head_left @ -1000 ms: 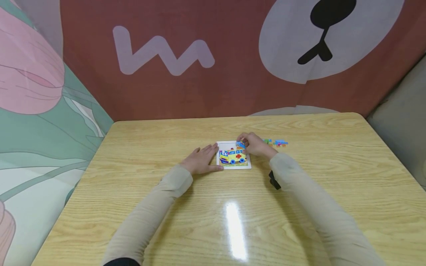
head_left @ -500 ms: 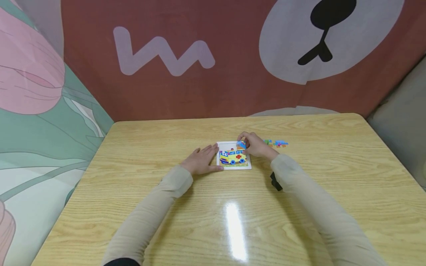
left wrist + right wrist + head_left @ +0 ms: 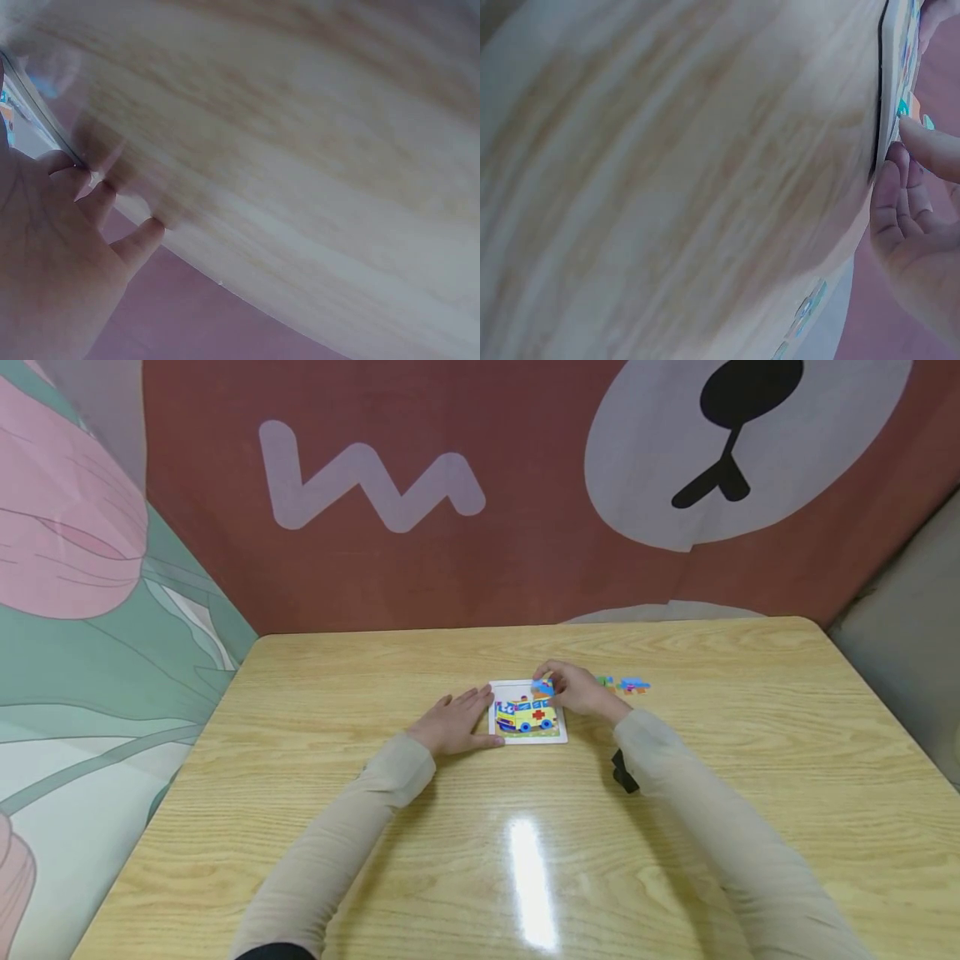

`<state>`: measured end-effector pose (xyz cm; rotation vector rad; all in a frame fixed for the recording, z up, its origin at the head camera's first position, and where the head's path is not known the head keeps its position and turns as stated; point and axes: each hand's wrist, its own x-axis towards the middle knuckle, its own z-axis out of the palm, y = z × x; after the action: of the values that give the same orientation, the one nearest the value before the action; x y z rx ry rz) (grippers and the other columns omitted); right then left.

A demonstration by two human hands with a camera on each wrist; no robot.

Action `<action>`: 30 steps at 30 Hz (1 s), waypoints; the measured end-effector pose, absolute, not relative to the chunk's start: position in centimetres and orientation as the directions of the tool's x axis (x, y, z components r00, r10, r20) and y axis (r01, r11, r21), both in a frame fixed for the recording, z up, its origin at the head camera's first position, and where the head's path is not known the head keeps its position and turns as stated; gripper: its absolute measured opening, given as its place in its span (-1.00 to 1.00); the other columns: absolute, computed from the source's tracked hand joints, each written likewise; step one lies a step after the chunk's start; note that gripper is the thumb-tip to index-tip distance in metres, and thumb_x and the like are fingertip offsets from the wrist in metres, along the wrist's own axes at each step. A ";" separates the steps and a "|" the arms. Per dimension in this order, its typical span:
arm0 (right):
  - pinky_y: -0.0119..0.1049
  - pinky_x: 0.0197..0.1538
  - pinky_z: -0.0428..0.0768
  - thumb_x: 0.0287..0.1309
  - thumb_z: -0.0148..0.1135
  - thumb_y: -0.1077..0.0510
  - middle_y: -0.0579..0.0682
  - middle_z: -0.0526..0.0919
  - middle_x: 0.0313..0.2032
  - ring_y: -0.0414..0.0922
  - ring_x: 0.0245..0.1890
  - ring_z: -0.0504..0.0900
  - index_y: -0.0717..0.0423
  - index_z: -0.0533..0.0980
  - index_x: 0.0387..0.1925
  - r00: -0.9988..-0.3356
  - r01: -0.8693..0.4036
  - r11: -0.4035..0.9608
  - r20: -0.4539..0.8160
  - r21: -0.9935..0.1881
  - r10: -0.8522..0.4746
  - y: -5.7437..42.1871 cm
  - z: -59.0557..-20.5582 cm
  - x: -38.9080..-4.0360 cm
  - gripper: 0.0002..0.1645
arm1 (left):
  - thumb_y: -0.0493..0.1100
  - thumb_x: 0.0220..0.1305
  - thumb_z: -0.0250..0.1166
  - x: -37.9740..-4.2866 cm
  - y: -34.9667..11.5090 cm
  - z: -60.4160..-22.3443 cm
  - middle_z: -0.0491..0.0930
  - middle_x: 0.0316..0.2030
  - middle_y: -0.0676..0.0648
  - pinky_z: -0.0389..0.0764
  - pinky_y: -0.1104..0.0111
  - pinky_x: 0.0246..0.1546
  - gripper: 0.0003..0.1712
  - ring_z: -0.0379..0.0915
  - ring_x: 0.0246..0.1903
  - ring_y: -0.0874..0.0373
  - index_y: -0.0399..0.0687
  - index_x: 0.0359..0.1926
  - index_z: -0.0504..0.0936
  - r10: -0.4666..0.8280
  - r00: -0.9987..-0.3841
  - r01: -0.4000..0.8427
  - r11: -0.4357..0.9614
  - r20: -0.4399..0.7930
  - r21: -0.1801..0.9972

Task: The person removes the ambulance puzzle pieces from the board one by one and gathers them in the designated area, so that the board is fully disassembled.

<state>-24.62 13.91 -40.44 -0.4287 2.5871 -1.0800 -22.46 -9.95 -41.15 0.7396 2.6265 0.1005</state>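
A white-framed jigsaw puzzle board [image 3: 510, 688] lies on the table, with a yellow ambulance picture [image 3: 527, 717] filling its lower part. My left hand [image 3: 454, 723] rests along the board's left edge, fingers stretched out and thumb at the lower left corner. At the upper right of the board, my right hand [image 3: 576, 688] pinches a blue and orange puzzle piece [image 3: 542, 687] between thumb and fingers. Part of the piece is hidden by the hand; whether it sits flat in the board I cannot tell. In the right wrist view the fingers [image 3: 911, 202] reach the board's edge.
Several loose puzzle pieces [image 3: 633, 685] lie on the wooden table [image 3: 420, 877] just right of the right hand. A black object [image 3: 624, 774] shows under the right sleeve. The table's far edge meets a brown printed wall [image 3: 525, 577].
Very little differs. The right hand shifts slightly over the board's upper right corner, still pinching the puzzle piece. The left hand stays in place.
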 end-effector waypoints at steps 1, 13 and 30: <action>-0.20 -0.14 0.49 0.20 0.13 0.43 0.25 0.50 -0.05 0.06 -0.12 0.46 0.17 0.44 0.06 -0.910 -0.151 0.664 -0.159 -0.732 -0.382 14.0 -40.5 -24.6 -0.61 | 0.46 0.27 -0.07 -22.5 -10.0 -41.2 -0.26 0.53 0.06 -0.09 0.00 0.50 0.02 -0.28 0.53 0.10 0.02 0.52 -0.15 0.514 -0.777 0.485 0.857 -0.364 0.176; -0.22 0.00 0.56 0.25 0.14 0.31 0.24 0.49 0.01 0.07 0.03 0.49 0.22 0.43 0.18 -0.939 -0.002 0.575 -0.197 -0.818 -0.282 14.9 -40.7 -25.0 -0.55 | 0.46 0.26 -0.06 -22.5 -9.9 -41.2 -0.27 0.53 0.07 -0.10 0.01 0.51 0.02 -0.28 0.53 0.11 0.03 0.52 -0.15 0.509 -0.780 0.478 0.860 -0.364 0.180; -0.19 0.03 0.64 0.30 0.13 0.18 0.34 0.49 0.12 -0.13 -0.10 0.63 0.25 0.34 0.27 -0.954 0.106 0.481 -0.226 -0.870 -0.198 18.8 -38.6 -24.1 -0.46 | 0.46 0.27 -0.06 -22.4 -9.9 -41.1 -0.29 0.53 0.07 -0.09 0.01 0.50 0.02 -0.30 0.53 0.11 0.02 0.52 -0.15 0.519 -0.773 0.489 0.854 -0.364 0.177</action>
<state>-24.14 18.83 -38.56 -0.0781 2.4351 -1.4619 -22.36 -9.94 -41.11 0.7472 2.6248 0.1004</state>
